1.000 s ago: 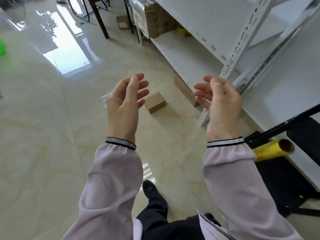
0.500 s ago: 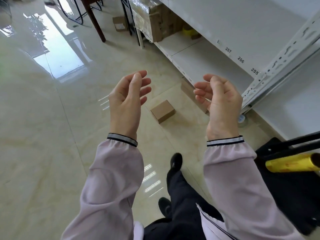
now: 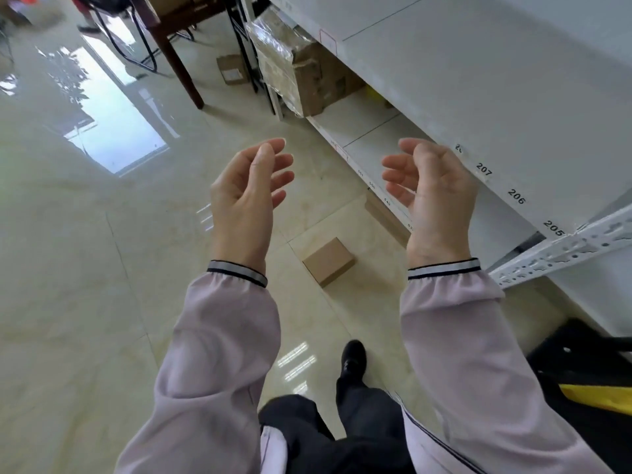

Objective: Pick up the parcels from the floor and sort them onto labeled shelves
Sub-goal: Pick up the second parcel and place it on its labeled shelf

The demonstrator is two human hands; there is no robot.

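Observation:
A small brown cardboard parcel (image 3: 329, 261) lies on the glossy tiled floor, between and below my raised hands. A second flat brown parcel (image 3: 384, 213) leans at the foot of the white shelving (image 3: 513, 124), partly hidden behind my right hand. My left hand (image 3: 248, 196) and my right hand (image 3: 432, 196) are held up at chest height, palms facing each other, fingers apart and curled, holding nothing. The shelf edge carries number labels 205, 206 and 207 (image 3: 516, 196).
A plastic-wrapped stack of cartons (image 3: 297, 70) fills the far end of the low shelf. Another carton (image 3: 232, 69) sits on the floor beside a dark wooden table leg (image 3: 178, 66). A black cart with a yellow roll (image 3: 598, 395) stands at the right. My shoe (image 3: 352, 360) is on the floor below the parcel.
I have stepped forward, so the small parcel now lies closer under my hands and the shelf labels have slid nearer. Both hands stay raised and empty.

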